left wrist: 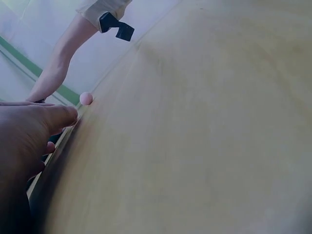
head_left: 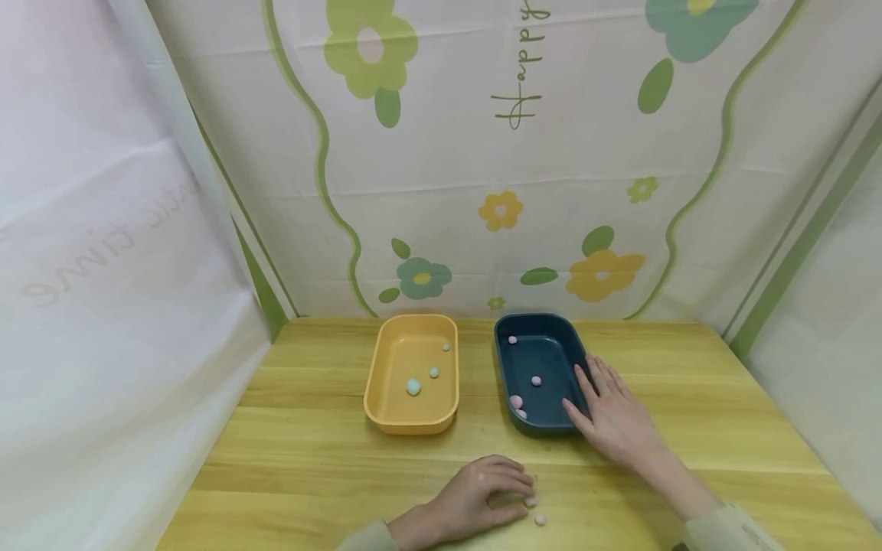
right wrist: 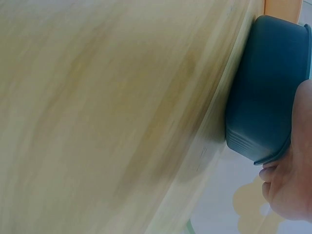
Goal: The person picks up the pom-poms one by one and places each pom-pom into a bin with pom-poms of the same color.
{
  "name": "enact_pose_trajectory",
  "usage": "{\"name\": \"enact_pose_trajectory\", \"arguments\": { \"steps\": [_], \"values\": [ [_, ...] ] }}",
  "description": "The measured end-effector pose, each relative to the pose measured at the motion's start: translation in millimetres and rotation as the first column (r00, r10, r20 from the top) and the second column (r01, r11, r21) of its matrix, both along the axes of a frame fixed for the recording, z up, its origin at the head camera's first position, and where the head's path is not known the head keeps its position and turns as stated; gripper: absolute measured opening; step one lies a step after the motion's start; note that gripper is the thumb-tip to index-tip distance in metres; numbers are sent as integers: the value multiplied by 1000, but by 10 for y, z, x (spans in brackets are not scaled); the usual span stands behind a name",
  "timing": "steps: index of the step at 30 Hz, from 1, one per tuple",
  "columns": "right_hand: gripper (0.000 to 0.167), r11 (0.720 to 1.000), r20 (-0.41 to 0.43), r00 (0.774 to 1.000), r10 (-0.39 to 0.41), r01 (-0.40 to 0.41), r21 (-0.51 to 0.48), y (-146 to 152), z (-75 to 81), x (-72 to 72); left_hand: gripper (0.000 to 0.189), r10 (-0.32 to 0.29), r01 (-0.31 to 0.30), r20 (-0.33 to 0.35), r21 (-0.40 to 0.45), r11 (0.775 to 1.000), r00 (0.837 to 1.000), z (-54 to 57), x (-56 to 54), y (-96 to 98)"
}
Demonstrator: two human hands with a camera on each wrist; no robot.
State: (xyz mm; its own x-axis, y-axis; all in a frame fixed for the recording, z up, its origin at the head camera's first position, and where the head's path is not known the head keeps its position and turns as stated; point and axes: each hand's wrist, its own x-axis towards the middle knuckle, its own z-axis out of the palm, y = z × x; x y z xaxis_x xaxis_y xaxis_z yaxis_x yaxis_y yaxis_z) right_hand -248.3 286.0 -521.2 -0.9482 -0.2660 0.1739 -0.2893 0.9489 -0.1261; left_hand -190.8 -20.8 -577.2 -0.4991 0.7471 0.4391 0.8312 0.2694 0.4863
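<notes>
My left hand (head_left: 480, 493) is low over the table, fingers gently bent and thumb apart from them. A small pink ball (head_left: 530, 501) lies right at its fingertips, and a second pink ball (head_left: 540, 520) is just in front of the thumb. The left wrist view has one pink ball (left wrist: 86, 98) beyond the thumb tip. With fingers spread, my right hand (head_left: 619, 421) rests on the right rim of a dark blue tray (head_left: 554, 360); thumb and index finger reach over the inside. Several pink balls (head_left: 536, 381) lie in that tray.
A yellow tray (head_left: 393, 419) stands to the left of the blue one, with light teal balls (head_left: 413, 386) in it. Behind both trays hangs a white cloth (head_left: 427, 207) with printed flowers. Cloth also bounds the wooden table (head_left: 289, 459) at left and right.
</notes>
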Motion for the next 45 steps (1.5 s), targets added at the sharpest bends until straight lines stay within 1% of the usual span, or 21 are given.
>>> {"name": "enact_pose_trajectory", "arguments": {
  "steps": [7,10,12,18,21,25,27,28,31,33,36,41,43,45],
  "values": [
    [78,1000,-9,1000,4,-4,-10,2,-11,-14,17,24,-23,-53,25,999,998,-7,12,15],
    [79,1000,-9,1000,6,-6,-19,7,-11,-22,14,48,-44,-105,40,998,993,9,15,20],
    [79,1000,-10,1000,7,-7,-19,14,-11,-26,13,60,-55,-109,56,997,992,18,18,21],
    [80,1000,-10,1000,5,-5,-13,20,-13,-24,14,84,-76,-80,94,993,993,19,31,20],
    [80,1000,-10,1000,3,-3,-13,14,-14,-19,15,98,-86,-108,108,990,989,7,34,17],
    [78,1000,-13,1000,2,-2,-12,6,-19,-15,15,110,-93,-122,133,987,986,0,37,5],
    [77,1000,-12,1000,5,-5,-13,1,-23,-11,16,118,-96,-157,145,985,980,14,35,-7],
    [77,1000,-12,1000,6,-6,-12,-1,-25,-9,16,121,-97,-164,150,984,979,32,35,-15],
    [78,1000,-11,1000,5,-6,-13,3,-32,-3,19,150,-113,-228,167,979,962,112,22,-39],
    [78,1000,-12,1000,3,-3,-14,11,-36,-2,22,172,-129,-241,182,975,955,186,7,-58],
    [78,1000,-15,1000,1,-1,-14,20,-41,-4,25,205,-152,-270,205,967,941,282,-38,-85],
    [79,1000,-12,1000,7,-7,-16,17,-38,-5,26,239,-160,-336,247,956,911,375,-130,-131],
    [79,1000,-12,1000,9,-9,-14,14,-31,-4,25,246,-162,-339,257,953,908,409,-154,-142],
    [78,1000,-13,1000,11,-11,-12,11,-25,-1,25,248,-163,-332,264,951,910,442,-174,-150]
  ]
}}
